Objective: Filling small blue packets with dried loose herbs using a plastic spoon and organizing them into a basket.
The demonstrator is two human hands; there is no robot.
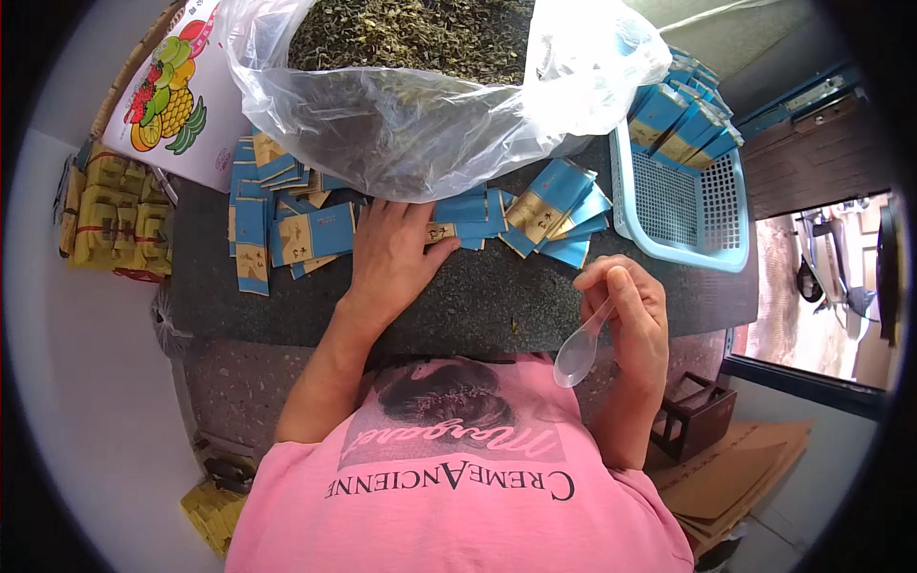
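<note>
My left hand lies palm down on blue-and-gold packets at the table's middle. Its thumb is spread, and its fingertips meet the bag's lower edge, partly hidden. In my right hand is a clear plastic spoon, gripped by the handle with its bowl hanging down past the table's front edge. A large transparent plastic bag of dried tea leaves stands open before me. Flat packets lie in overlapping piles left of my left hand; another fanned pile of packets lies to its right.
A light-blue plastic basket holding upright filled packets stands at the table's right. A fruit-printed carton is at left, beside yellow bundles. Below right are a dark wooden stool and flat cardboard.
</note>
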